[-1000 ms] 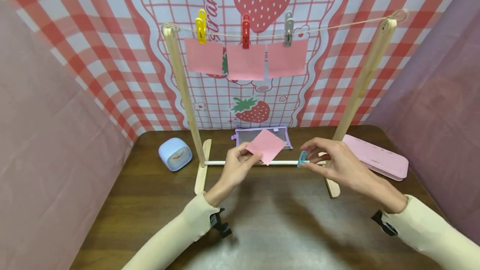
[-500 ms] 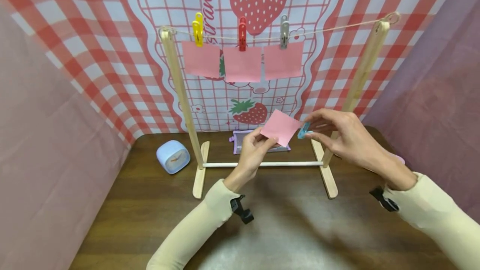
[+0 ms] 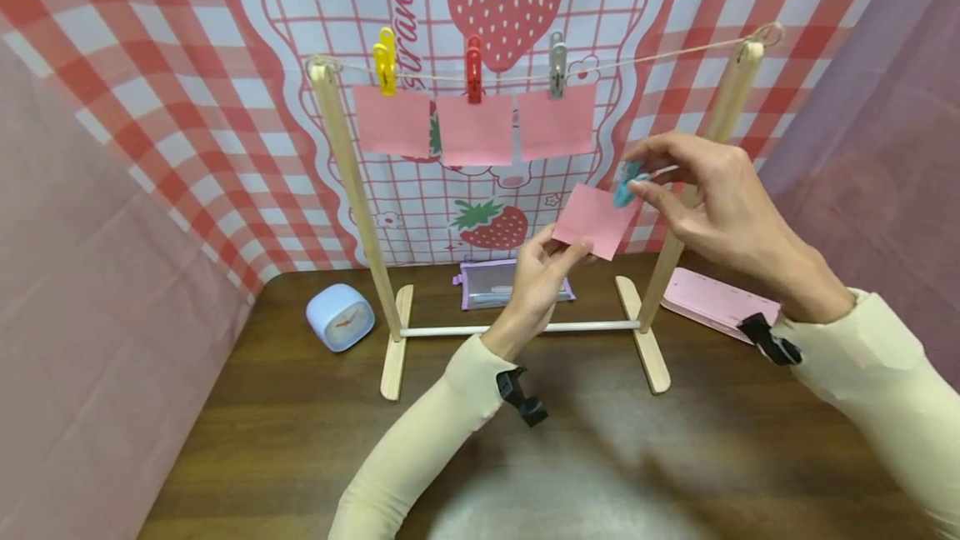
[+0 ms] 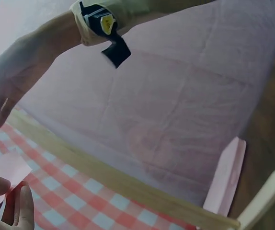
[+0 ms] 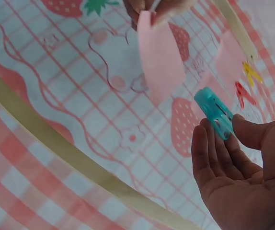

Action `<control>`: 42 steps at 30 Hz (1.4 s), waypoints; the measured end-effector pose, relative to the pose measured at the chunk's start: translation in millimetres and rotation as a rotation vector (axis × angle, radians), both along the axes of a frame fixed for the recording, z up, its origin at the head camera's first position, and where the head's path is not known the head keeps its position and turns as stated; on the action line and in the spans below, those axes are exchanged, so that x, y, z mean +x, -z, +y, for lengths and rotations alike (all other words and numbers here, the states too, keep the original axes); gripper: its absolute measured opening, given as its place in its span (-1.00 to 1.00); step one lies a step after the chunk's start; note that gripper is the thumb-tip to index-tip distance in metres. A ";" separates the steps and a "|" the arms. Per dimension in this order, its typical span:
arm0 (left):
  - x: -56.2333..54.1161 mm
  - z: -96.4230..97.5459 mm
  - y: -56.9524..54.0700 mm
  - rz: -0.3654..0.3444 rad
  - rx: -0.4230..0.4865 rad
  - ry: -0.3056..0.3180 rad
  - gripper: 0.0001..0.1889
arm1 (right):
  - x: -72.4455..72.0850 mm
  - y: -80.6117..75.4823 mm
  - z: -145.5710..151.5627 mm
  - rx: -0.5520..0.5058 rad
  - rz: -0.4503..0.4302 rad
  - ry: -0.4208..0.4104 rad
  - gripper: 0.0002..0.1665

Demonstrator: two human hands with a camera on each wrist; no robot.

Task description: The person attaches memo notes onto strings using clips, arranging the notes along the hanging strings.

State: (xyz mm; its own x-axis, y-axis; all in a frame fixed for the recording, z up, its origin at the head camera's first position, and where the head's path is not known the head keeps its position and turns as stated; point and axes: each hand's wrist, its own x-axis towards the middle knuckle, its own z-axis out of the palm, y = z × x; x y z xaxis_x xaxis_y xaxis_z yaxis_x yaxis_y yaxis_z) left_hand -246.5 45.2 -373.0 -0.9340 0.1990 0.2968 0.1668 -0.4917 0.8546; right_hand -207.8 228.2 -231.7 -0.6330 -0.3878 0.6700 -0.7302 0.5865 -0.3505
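Observation:
My left hand (image 3: 538, 273) pinches a square pink paper (image 3: 592, 219) by its lower corner, tilted in the air below the string. Up to the right, my right hand (image 3: 708, 190) holds a teal clothespin (image 3: 628, 186) between thumb and fingers; it overlaps the paper's upper right corner in the head view. The right wrist view shows the clothespin (image 5: 214, 112) apart from the paper (image 5: 160, 60). On the string (image 3: 660, 57), a yellow clothespin (image 3: 385, 63), a red clothespin (image 3: 473, 72) and a grey clothespin (image 3: 557, 65) each hold a pink paper.
The string runs between two wooden posts (image 3: 356, 198), joined low down by a white rod (image 3: 442, 331). A blue clock (image 3: 340, 317) stands left on the wooden table (image 3: 300, 440). Behind the rod lies a purple-edged pouch (image 3: 487, 286); a pink case (image 3: 712, 302) is at right.
Both hands have risen and moved right, bringing the paper and the teal clothespin up from near the rod towards the string. The clothespin is now closer to the paper's corner.

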 end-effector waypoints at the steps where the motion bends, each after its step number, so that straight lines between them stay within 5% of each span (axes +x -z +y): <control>1: -0.8 2.3 -1.9 0.001 0.009 0.003 -0.61 | -0.9 -4.4 -0.5 -0.008 0.012 0.001 -0.63; 14: -10.9 28.3 -24.2 -0.004 0.146 0.005 -0.63 | -15.5 -60.4 -8.0 -0.082 0.155 0.095 -0.72; 26: -15.0 43.9 -39.2 -0.033 0.214 -0.023 -0.63 | -26.7 -100.6 -12.3 -0.216 0.138 0.093 -0.76; 37: -19.7 58.6 -53.7 -0.037 0.373 0.028 -0.63 | -38.0 -111.3 -7.4 -0.112 0.147 0.187 -0.75; 42: -20.1 62.2 -60.2 -0.051 0.426 0.024 -0.80 | -41.6 -107.8 -5.8 -0.052 0.134 0.193 -0.70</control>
